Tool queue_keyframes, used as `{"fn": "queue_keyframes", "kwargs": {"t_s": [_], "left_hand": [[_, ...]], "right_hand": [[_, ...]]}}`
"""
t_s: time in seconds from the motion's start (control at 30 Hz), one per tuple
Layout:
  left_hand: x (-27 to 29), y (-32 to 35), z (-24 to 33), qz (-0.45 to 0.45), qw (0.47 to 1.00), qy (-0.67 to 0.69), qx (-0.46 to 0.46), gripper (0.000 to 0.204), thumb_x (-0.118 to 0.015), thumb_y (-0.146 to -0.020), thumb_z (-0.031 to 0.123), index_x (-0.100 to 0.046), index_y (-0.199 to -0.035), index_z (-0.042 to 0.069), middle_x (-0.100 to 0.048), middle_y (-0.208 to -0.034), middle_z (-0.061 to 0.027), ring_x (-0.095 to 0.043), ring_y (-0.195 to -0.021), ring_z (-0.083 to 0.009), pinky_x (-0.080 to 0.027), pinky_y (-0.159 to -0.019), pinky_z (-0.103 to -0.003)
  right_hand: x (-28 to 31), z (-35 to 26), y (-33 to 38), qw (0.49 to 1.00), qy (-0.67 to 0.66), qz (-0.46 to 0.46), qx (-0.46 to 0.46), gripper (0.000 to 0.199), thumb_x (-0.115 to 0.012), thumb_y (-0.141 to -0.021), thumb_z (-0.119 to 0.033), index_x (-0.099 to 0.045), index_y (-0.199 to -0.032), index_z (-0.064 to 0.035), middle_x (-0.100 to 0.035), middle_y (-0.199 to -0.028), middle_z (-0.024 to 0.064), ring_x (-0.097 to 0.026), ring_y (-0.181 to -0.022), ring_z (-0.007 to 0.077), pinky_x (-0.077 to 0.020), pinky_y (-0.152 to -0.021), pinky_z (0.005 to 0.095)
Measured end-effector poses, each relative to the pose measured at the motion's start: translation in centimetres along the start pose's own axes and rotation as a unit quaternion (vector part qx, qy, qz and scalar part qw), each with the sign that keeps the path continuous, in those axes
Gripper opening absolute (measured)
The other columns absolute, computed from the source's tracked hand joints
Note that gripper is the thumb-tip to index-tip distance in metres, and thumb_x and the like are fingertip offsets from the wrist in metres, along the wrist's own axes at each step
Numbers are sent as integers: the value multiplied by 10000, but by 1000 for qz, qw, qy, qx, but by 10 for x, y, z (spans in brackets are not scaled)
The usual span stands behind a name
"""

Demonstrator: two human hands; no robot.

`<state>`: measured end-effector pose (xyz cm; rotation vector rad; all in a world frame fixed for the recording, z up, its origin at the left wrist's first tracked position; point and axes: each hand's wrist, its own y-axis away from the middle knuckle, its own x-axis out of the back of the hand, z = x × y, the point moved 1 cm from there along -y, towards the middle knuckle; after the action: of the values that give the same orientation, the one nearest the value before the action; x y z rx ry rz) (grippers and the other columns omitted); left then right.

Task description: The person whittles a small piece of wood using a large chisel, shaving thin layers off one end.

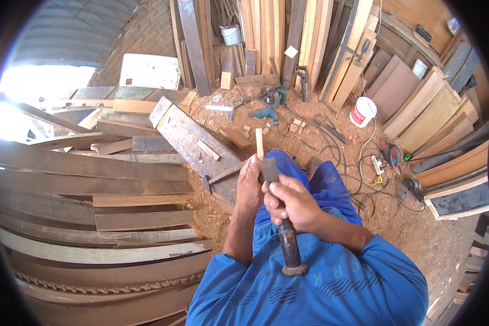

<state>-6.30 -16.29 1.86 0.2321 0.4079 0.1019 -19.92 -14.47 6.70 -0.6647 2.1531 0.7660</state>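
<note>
The slim wood strip (259, 142) is near the middle of the view, above the lap, pinched between the thumb and fingers of the left hand (249, 182), its free end pointing to twelve o'clock. The right hand (293, 204) is clenched around the broad chisel (289, 242); the steel points a little short of twelve, and the butt of the handle sits at the shirt front, toward half past five. Whether the edge meets the strip or lies just beside it, I cannot tell from this angle.

If this is paring, as it seems, good work would call for thin cuts along the grain, the right hand kept close to the steel as here, and the left fingertips clear of the edge's path. Backing the strip against the bench plank (183, 129), at nine o'clock, would probably steady it better than holding it in the air. A hammer (225, 173) lies on that plank, toward eight.

As for containers, a white bucket (362, 113) with a red label stands on the shavings between two and three o'clock, its contents unclear. Farther off, before twelve, another white pail (231, 36) sits among upright boards (264, 32); something shows at its rim, too small to name.
</note>
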Motion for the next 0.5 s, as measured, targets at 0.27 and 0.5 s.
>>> {"fn": "queue_keyframes", "kwargs": {"t_s": [0.27,0.5], "left_hand": [[1,20,1,-36,993,-116,-9,356,-332,-1060,315,-566,-921,85,-478,-659,54,-411,-577,-27,-361,-522,-197],[-12,33,-2,-58,994,-92,-6,402,-288,-1065,332,-583,-984,71,-521,-732,42,-454,-665,-33,-413,-599,-219]], "right_hand": [[-5,7,16,997,71,-8,-5,215,-406,-1024,-273,-462,-1000,-66,-397,-662,-23,-359,-467,45,-414,-471,259],[-3,0,27,996,90,9,25,225,-408,-1024,-271,-467,-988,-57,-391,-650,-17,-365,-469,54,-417,-475,263]]}}
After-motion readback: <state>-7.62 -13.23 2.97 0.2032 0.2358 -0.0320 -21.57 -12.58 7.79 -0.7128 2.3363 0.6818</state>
